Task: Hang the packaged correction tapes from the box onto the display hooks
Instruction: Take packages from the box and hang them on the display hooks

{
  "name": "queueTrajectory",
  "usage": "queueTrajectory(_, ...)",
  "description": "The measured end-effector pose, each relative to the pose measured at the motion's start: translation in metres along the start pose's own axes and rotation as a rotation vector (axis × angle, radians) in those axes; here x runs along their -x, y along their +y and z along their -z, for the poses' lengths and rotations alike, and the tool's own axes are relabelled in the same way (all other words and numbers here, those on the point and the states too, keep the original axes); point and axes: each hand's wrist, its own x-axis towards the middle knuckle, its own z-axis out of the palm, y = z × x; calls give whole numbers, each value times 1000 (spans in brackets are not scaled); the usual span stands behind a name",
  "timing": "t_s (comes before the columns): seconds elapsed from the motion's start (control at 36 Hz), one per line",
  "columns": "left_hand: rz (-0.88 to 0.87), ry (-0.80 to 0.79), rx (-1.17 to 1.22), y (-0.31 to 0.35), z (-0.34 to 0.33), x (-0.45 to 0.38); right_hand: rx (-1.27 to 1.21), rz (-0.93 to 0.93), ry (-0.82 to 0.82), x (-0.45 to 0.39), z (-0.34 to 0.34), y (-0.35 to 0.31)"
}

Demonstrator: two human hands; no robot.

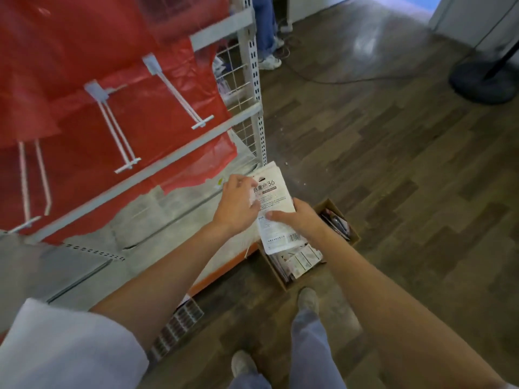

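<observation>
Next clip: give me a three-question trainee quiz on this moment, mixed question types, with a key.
1. True or false: a package already hangs on the nearest display hook.
2. Multiple choice: where is the cardboard box? A) on the shelf B) on the floor beside the rack C) in the left hand
3. Fill in: the stack of white packages is held by ____ hand(s).

Key
1. False; the hooks in view are bare.
2. B; it sits on the wood floor, with more packages inside.
3. Both; the left hand grips the stack's upper left edge and the right hand grips its lower part.
</observation>
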Motion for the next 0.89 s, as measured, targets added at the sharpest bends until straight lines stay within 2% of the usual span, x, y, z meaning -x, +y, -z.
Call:
queueTrajectory(0.08, 18, 8, 10, -6, 25, 28, 45, 74, 39, 18, -25, -24)
queueTrajectory(0.19, 79, -100, 120, -6, 56, 57, 72, 165, 108, 39, -59, -53)
queueTrajectory(0.31, 168, -179, 359, -6, 81, 80, 42, 234, 88, 64, -91, -90)
queueTrajectory(0.5, 67, -3, 791, -8, 128, 107, 117, 367, 130, 100, -125, -138)
queueTrajectory(0.69, 0, -13, 1209, -20, 174, 125, 242, 545, 5, 125, -143, -180)
queueTrajectory(0.81, -2, 56, 1349, -30, 197, 138, 346, 616, 2, 140, -155, -195)
queueTrajectory(0.89, -4, 119, 1351, -37, 215, 149, 314, 675, 58, 141, -155, -206)
